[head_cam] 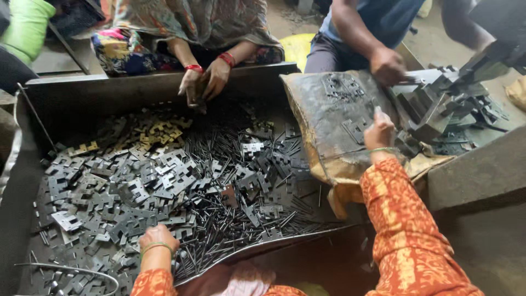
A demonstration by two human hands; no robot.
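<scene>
Head view
Tray: a big metal tray point(137, 85) holds a heap of flat notched metal plates point(137, 192) and thin pins point(230, 219).
Sack: a stained sack point(329, 126) lies at the tray's right end, with stacked plates point(438, 109) beyond it.
Others: across the tray, one person's hands point(203, 85) work together; another's hand point(388, 66) rests by the stack.
Left hand: the left hand point(158, 238) is curled, knuckles up, pressing on plates near the tray's near edge; what it holds I cannot tell.
Right hand: the right hand point(378, 131) is closed on a small plate point(377, 114) over the sack.
</scene>
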